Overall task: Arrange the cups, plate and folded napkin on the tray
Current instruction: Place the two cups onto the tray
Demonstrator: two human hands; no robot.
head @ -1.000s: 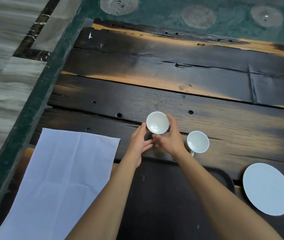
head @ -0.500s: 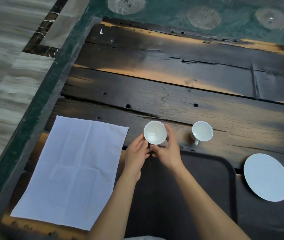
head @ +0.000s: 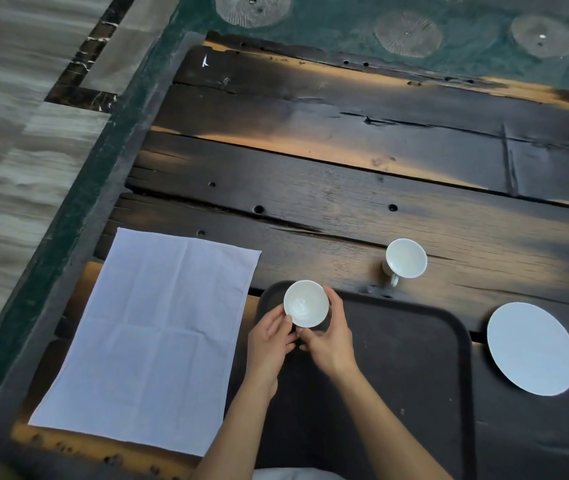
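A white cup (head: 305,303) sits between both hands over the far left corner of the dark tray (head: 414,358). My left hand (head: 271,336) grips its left side and my right hand (head: 330,336) wraps its right side and base. Whether the cup rests on the tray I cannot tell. A second white cup (head: 406,258) with a small handle stands on the wooden table beyond the tray. A white plate (head: 531,348) lies on the table right of the tray. An unfolded white napkin (head: 151,337) lies flat to the left of the tray.
The dark plank table (head: 345,174) has holes and cracks. Its left edge drops to a green border and pale floor (head: 6,133). Beyond the far edge lies a green surface with round glass-like discs (head: 408,32).
Both hands have carried the cup toward me, from the bare table beyond the tray to above the tray's far left corner. The second cup, plate and napkin stay put.
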